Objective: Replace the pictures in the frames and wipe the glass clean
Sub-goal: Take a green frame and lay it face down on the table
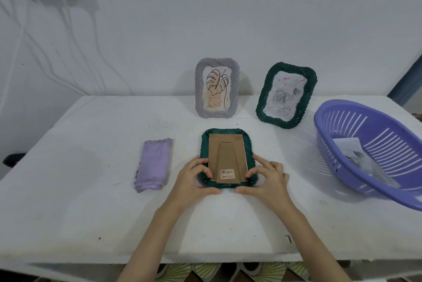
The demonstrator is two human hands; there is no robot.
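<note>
One container is on the table: a purple slotted basket [374, 151] at the right edge of the frame, tilted a little toward the centre. Inside it lie some printed sheets [356, 156], one showing a grey rose drawing; how many sheets there are is not clear.

Near the centre, a dark green frame [228, 158] lies face down on the white table [80, 201], with its brown cardboard back [227, 158] upward and a barcode sticker [227, 174] near the lower edge. The left hand [194, 179] grips the lower left corner of this frame, fingers curled over the rim and thumb under the near edge. The right hand [265, 179] grips the lower right corner in the same way, with fingertips on the edge of the cardboard back.

Left of the frame, apart from it, lies a folded lilac cloth [154, 164].

At the back of the table, two more frames stand upright against the white wall [228, 7]. The grey frame [217, 88], above the centre, holds a leaf line drawing. The second green frame [286, 95], to its right, leans a little and holds a grey rose picture with red marks on the glass.

White cables [68, 30] hang on the wall in the upper left of the frame. Under the near table edge, at the bottom of the frame, a patterned floor [205, 272] with yellow-green fan shapes shows.
</note>
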